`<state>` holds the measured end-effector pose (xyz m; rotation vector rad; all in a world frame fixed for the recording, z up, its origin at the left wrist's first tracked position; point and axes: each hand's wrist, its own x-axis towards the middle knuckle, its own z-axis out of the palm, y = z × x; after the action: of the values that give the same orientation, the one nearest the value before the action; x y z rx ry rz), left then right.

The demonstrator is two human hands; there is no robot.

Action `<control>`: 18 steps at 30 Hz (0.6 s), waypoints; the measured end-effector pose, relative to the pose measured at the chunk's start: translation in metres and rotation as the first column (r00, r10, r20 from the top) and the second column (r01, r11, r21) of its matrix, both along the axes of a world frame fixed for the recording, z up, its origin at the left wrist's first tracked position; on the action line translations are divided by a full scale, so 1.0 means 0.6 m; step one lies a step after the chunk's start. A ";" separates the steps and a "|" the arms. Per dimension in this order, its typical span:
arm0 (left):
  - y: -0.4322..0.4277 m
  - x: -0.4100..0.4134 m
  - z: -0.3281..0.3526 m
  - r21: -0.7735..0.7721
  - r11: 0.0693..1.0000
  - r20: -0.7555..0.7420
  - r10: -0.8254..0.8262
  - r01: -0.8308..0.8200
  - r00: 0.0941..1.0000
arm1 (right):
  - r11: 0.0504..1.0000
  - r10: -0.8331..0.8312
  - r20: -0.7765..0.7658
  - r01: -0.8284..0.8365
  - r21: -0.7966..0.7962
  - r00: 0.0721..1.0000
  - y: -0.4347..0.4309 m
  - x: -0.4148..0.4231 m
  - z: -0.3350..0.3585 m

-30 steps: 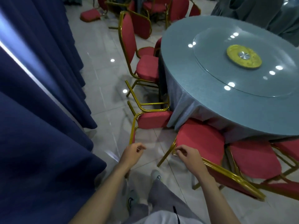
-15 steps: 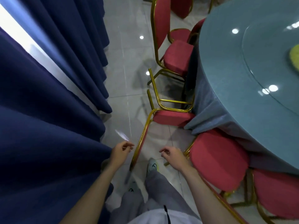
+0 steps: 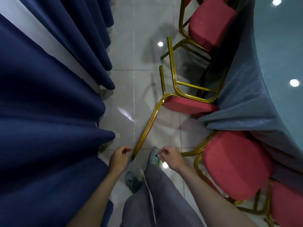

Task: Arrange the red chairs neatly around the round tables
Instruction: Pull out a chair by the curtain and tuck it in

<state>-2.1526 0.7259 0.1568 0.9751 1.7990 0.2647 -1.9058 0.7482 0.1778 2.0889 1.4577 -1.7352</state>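
- Red seat, gold tube frame: the tipped chair lies overturned on the tiled floor, in the middle of my view.
- Its seat sits against the hanging edge of the tablecloth. Two legs point to the far side. The backrest frame runs from the seat toward the near left and ends between the two hands.
- Left hand: fingers loosely curled, nothing inside the curl. The tips are just beside the near end of the backrest frame; I cannot tell whether they touch it.
- Right hand: fingers loosely curled with thumb and forefinger close together, gripping nothing. It hangs above the right shoe, apart from any chair.
- Round table fills the right side, covered by the blue-grey cloth.
- Far chair stands upright at the table's far left edge, seat close against the cloth.
- Near chair stands on the near right with its seat partly under the cloth. I note a third chair just beside it, cut off by the frame edge.
- Navy curtain hangs in folds along the whole left side.
- Grey trousers and a left shoe show at the near edge.
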 end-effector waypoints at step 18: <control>-0.039 0.026 -0.334 -0.193 0.978 -0.032 0.072 -0.077 0.997 | 0.988 -0.010 0.019 0.013 -0.153 1.000 0.000 -0.028 -0.263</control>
<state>-2.1373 0.7025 -0.0438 0.7778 1.8479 0.1210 -1.9225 0.7479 0.0201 2.0334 1.2661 -1.7664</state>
